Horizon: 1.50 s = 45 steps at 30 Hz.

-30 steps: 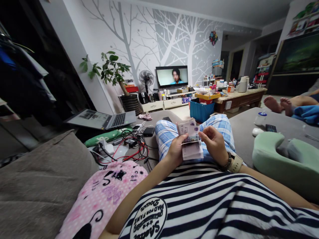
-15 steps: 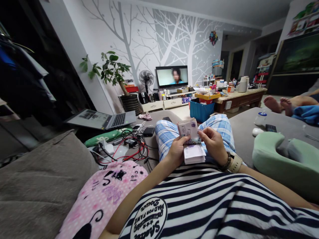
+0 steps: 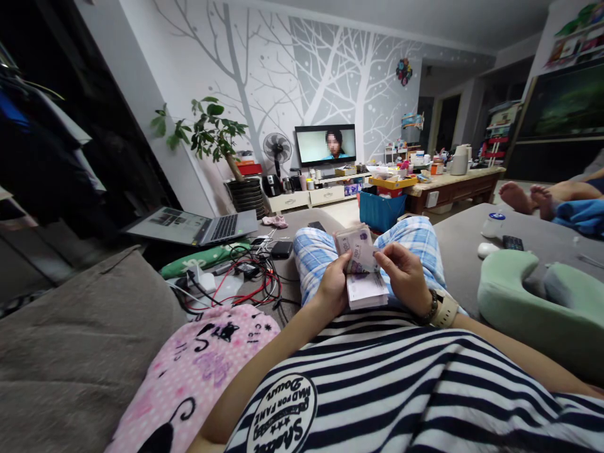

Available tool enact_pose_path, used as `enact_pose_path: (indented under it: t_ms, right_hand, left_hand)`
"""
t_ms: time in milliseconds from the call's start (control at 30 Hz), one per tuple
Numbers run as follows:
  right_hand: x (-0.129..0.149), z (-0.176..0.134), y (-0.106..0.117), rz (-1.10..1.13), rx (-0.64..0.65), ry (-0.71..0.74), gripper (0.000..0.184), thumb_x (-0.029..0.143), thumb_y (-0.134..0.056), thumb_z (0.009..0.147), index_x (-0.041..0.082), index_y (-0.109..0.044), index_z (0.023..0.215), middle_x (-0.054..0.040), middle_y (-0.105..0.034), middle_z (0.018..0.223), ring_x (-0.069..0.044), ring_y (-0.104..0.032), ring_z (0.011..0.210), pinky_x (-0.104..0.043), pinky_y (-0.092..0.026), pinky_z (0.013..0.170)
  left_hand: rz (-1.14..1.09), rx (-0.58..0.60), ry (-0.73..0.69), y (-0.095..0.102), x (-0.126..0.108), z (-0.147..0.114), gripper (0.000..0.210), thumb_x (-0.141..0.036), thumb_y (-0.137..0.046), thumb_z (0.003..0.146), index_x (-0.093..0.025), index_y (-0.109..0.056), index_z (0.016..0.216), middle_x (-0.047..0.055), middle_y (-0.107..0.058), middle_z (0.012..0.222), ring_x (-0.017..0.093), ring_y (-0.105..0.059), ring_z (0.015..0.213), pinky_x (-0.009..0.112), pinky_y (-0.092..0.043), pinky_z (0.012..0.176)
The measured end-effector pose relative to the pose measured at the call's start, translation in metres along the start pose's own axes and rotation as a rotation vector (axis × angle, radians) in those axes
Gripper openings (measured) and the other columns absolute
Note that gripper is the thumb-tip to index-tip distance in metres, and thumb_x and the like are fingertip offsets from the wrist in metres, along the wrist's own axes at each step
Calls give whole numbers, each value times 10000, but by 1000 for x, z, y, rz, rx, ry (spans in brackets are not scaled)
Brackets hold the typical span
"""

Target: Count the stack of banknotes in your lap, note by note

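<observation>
Left hand (image 3: 333, 283) slid its thumb back, gripping banknotes (image 3: 359, 246) aimed longways kneeward, while right hand (image 3: 406, 274) kinda pinched their right edge.

Most of the left hand's (image 3: 333, 286) fingers are tucked out of sight behind the banknotes (image 3: 357, 246), so no telling how many notes are in there, and the small print's basically mush. The right hand's (image 3: 403, 274) fingertips cover a bit of the notes' edge. Laptop (image 3: 172, 221) text is way too tiny to read, and the face on the TV (image 3: 340, 151) is pixelated. Frame edges chop off the green pillow (image 3: 503, 296), the pink blanket (image 3: 207, 371) and another person's legs (image 3: 566, 190).
</observation>
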State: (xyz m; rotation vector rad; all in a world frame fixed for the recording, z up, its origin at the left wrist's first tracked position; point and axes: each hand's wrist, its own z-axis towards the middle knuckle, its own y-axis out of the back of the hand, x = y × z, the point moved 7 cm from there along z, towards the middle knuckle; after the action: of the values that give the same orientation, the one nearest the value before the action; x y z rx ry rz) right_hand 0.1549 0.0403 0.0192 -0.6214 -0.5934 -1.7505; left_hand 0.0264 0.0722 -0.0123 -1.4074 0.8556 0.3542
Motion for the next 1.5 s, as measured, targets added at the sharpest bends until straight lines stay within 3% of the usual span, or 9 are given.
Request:
enact_pose_path:
  t_ms: [467,800,1067,1500]
  right_hand:
    - [17,-2,-3,-38,69,128,217,333,-629,937,220,-591,755,33,-522,633,-133,-456,583,-280,-383,573]
    - [18,-1,-3,-67,76,73,227,409,-623,923,229,-646,787,4,-601,659,-157,-515,609,-298,-449,591]
    - [17,-3,-6,-25,108,84,154,354,-617,936,234,-707,902,-11,-693,746,-165,-584,654,-304,-483,635]
    - [17,-4,-5,-10,119,74,229,404,-579,960,236,-669,834,-1,-627,696,-163,-552,640,-302,-459,620]
  left_hand:
    - [93,53,5,-9,-7,-9,341,-214,-613,826,-114,-726,1131,103,-789,892,263,-753,818,390,-605,820]
    - [59,83,19,-10,-4,-6,317,-240,-613,868,-133,-726,1144,95,-791,890,260,-754,811,395,-604,825]
    - [6,-2,94,-10,-3,-13,329,-256,-496,961,-113,-719,1157,102,-789,869,254,-757,799,379,-609,805]
    - [16,-3,83,-7,-3,-11,360,-273,-539,951,-75,-697,1207,135,-795,916,260,-766,789,398,-620,812]
